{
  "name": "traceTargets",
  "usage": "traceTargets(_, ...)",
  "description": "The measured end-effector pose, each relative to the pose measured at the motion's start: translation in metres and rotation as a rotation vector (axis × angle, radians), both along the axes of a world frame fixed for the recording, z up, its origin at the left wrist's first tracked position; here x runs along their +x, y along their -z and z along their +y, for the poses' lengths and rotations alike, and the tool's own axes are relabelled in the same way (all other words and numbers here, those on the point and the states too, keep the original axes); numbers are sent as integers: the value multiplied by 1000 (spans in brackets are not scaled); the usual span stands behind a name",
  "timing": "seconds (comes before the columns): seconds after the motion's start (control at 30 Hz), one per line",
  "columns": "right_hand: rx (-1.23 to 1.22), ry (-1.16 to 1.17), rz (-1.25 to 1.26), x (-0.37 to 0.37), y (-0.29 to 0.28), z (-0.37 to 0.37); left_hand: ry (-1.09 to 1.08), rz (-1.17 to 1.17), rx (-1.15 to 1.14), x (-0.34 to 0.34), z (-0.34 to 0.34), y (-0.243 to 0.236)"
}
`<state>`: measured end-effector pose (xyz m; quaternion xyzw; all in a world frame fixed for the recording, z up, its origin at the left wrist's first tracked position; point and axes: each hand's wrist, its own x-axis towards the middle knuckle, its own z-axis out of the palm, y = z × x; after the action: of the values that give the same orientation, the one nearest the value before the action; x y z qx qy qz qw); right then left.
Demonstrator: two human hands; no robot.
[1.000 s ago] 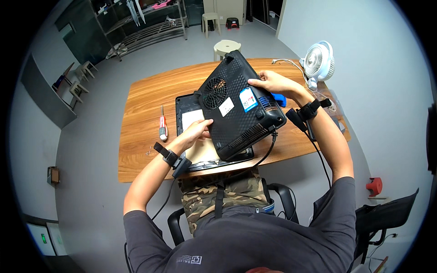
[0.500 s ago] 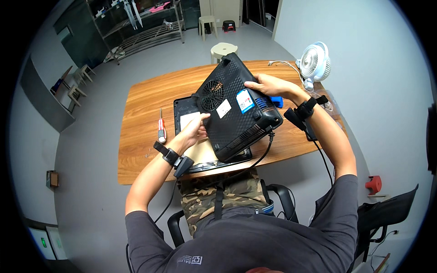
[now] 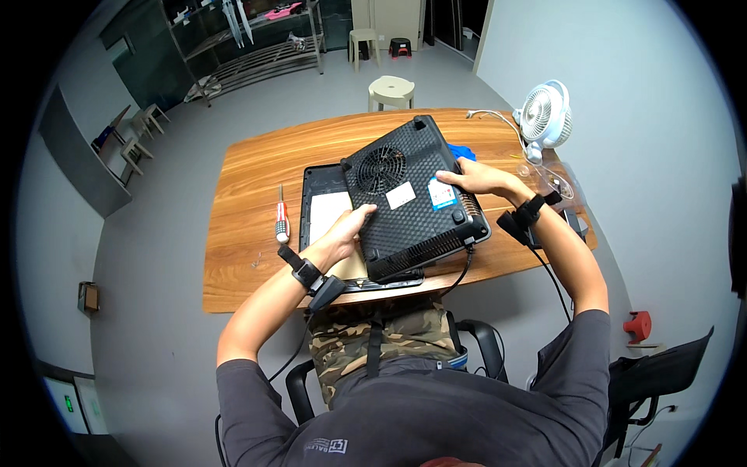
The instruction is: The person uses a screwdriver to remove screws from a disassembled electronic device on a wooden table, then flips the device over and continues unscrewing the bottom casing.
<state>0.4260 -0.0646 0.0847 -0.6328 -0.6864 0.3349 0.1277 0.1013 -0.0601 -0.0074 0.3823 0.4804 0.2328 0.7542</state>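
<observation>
Both my hands grip a black induction cooker base (image 3: 405, 226), its vented underside with a round fan grille turned up. My left hand (image 3: 344, 236) holds its left edge, thumb on top. My right hand (image 3: 486, 179) is closed round the right edge, thumb beside a blue-and-white sticker (image 3: 443, 194); the fingers beneath are hidden. A black cord (image 3: 465, 268) leaves the near right corner. Partly under the base lies a black-rimmed panel (image 3: 317, 183) with a pale sheet on it. To its left rests a red-handled screwdriver (image 3: 282, 222).
Small screws (image 3: 255, 261) lie on the wooden table (image 3: 241, 187), left of the panel. Something blue (image 3: 461, 152) shows behind the base. A white fan (image 3: 542, 117) stands at the far right corner, its cable on the table. Beyond the table is a stool (image 3: 391, 89).
The base has come down and flatter over the panel, its far end turning right and nearer. Both hands have moved with it, still gripping. The view has shifted slightly.
</observation>
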Motion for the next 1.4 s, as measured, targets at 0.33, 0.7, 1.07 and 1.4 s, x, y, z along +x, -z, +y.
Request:
traceTargets(0.33,-77,-36,116,19,42,-3,-100,115,-26,12,-11,-16)
traceTargets(0.7,-61,68,261,10,54,-19,-151,129,32,-1,-11,-22)
traceTargets(1.07,-49,65,225,-17,45,-37,-179,97,114,-24,-10,-23)
traceTargets(1.4,-6,13,190,-88,61,-26,-238,219,210,-89,13,-25)
